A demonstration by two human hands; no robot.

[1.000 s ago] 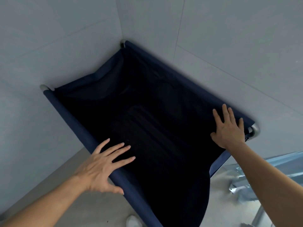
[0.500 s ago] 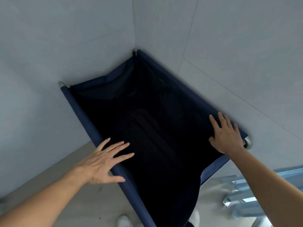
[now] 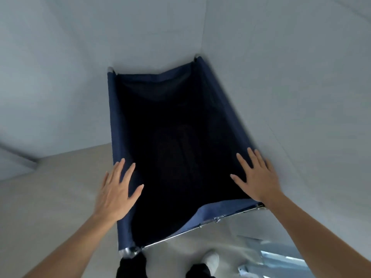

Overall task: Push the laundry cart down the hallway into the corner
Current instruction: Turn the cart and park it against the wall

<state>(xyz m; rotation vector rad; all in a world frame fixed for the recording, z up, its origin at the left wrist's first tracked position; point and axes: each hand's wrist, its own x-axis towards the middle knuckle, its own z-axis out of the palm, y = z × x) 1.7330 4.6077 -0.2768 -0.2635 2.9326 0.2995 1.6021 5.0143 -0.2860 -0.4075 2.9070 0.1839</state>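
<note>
**Cart parked in corner — handling notes**

Laundry cart [image 3: 176, 149] sits at 12 o'clock from the person, far end tucked into the wall corner [image 3: 202, 37]. Right side rail runs along the right-hand wall, touching or just beside it; can't tell which. Far-left post looks right at the back wall. Floor [image 3: 50, 197] is open at 9 o'clock.

Hands: both flat, fingers spread, nothing gripped. Left hand [image 3: 117, 192] lies palm-down over the left rail at 10 o'clock. Right hand [image 3: 259, 177] lies over the right rail at 2 o'clock. Well apart, one per side. Contact versus hovering just above: can't tell, frame is motion-blurred.

Handling, my read:
- Navy fabric bag slung on a metal tube frame. Bag looks empty, so light, and likely to roll easily.
- Fabric is soft: near hem [image 3: 216, 212] sags off the bare metal crossbar [image 3: 180, 233]. Pushing on cloth just deflects it.
- Take hold on the sleeved side rails or the near crossbar; those are the stiff parts.
- Light frame could skew if pushed from one side only. Load both rails evenly.

Task looks essentially done.
</note>
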